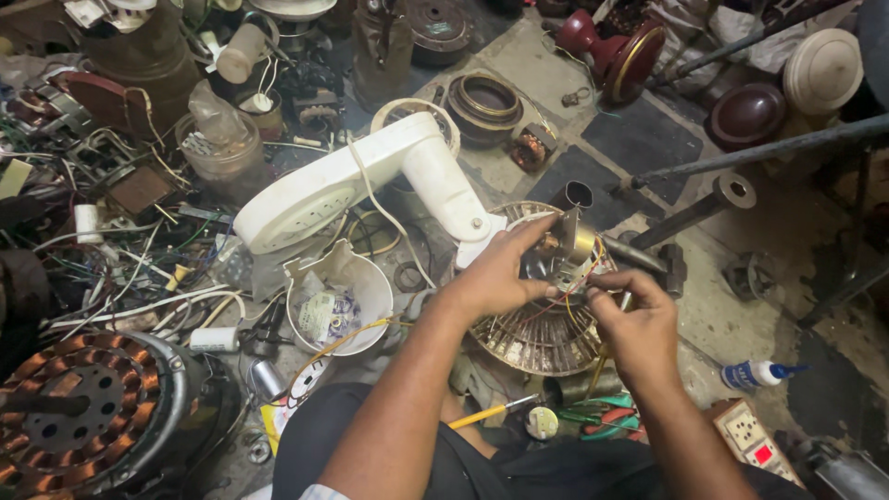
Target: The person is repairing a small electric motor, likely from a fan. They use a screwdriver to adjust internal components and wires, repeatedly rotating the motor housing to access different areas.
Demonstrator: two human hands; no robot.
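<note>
Here: both hands on a fan motor (567,243).
Left hand (495,273) grips the motor; right hand (634,319) pinches its wires (582,285), above the ribbed housing (537,335).

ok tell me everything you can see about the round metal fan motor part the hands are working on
The round fan motor part is a dull metal disc with radial ribs or slots, lying roughly flat on the cluttered floor. A small brass-coloured piece stands at its top, with thin red and yellow wires running from it. The left hand grips the top edge; the right hand pinches the wires. A white fan arm lies just behind it.
</note>
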